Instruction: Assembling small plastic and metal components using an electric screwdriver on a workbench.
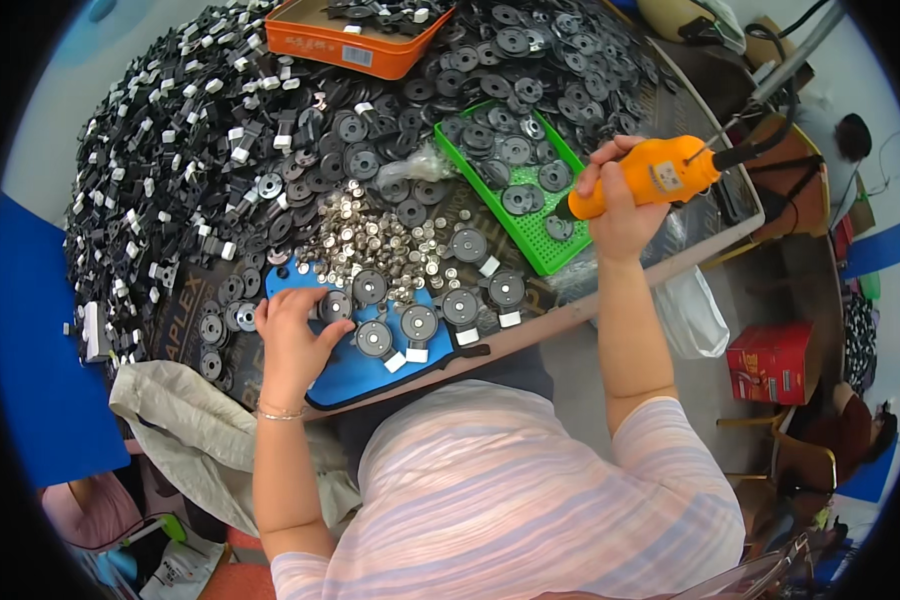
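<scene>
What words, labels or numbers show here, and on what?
I won't copy wording; places only:
Dark tabletop: large, partly covered lettering.
Orange tray: printed characters; barcode label too small.
Orange power tool: label too small to read.
Red box: print too blurred.
White bag, lower left: print too blurred.

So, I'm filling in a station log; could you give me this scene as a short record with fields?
Left hand: thumb and fingers around a dark disc above the blue mat; firmness of grip unclear
Right hand: gripping an orange power tool
Green tray: perforated, holding round dark pieces
Near edge: discs with white tabs
Middle: pile of small metallic pieces
Left: heap of black parts with white ends
Far side: orange tray
</scene>
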### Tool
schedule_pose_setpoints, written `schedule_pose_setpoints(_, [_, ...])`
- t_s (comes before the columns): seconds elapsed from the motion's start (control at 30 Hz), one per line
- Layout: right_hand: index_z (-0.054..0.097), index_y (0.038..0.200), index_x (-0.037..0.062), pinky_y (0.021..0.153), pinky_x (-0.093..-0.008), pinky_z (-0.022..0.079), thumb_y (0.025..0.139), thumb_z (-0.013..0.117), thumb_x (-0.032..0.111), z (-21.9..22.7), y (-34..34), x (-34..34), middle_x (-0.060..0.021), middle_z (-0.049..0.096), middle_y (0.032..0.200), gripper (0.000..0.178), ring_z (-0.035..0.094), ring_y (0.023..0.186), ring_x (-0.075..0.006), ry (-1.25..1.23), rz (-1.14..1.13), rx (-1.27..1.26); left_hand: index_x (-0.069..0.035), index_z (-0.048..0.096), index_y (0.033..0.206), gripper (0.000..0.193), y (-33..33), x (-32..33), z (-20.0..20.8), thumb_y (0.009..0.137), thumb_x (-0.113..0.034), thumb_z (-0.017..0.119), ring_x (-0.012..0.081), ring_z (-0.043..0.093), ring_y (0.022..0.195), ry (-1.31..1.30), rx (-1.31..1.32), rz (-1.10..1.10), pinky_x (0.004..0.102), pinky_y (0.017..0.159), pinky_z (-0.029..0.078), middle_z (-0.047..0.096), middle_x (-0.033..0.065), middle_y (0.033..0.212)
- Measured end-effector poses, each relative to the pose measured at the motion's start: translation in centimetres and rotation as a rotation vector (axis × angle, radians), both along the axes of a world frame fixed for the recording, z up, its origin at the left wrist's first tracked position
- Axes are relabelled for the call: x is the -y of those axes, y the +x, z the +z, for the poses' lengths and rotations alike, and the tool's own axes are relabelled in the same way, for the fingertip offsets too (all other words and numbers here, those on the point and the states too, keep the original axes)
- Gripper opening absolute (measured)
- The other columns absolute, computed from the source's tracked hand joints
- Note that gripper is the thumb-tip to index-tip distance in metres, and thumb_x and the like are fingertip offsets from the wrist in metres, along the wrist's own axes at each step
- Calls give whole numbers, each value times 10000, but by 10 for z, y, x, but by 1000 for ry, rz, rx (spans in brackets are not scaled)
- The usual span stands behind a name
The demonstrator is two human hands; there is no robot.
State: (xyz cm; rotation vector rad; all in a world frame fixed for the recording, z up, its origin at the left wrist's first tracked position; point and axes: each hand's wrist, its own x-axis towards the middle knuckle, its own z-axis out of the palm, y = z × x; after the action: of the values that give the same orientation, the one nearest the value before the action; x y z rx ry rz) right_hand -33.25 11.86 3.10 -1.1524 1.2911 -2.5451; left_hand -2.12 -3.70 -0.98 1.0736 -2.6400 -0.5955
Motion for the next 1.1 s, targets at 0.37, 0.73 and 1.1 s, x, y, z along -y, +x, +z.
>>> schedule_pose_setpoints(0.37, [464,1147,40,549,-310,438,827,618,174,30,-22,-82,-124,532,918,380,531,584,-177,17,238,150,-52,620,1001,410,-145,-27,45,638,-177,765,309,517,1067,-213,-259,-638,422,891,404,581,120,1089])
schedule_pose_setpoints(0.73, [459,1090,-6,540,-302,466,749,660,71,14,-24,-133,-150,549,884,403,559,580,-192,120,117,126,-35,630,814,98,-244,14,22,735,-90,612,311,573,893,-358,85,-646,379,782,500,573,124,903])
schedule_pose_setpoints(1.1, [475,1054,-24,536,-278,481,716,601,-6,7,-43,-114,-147,549,873,362,572,590,-192,128,106,82,-31,618,944,299,-216,90,70,665,-100,702,290,532,1011,-623,161,-219,375,827,489,570,105,1048])
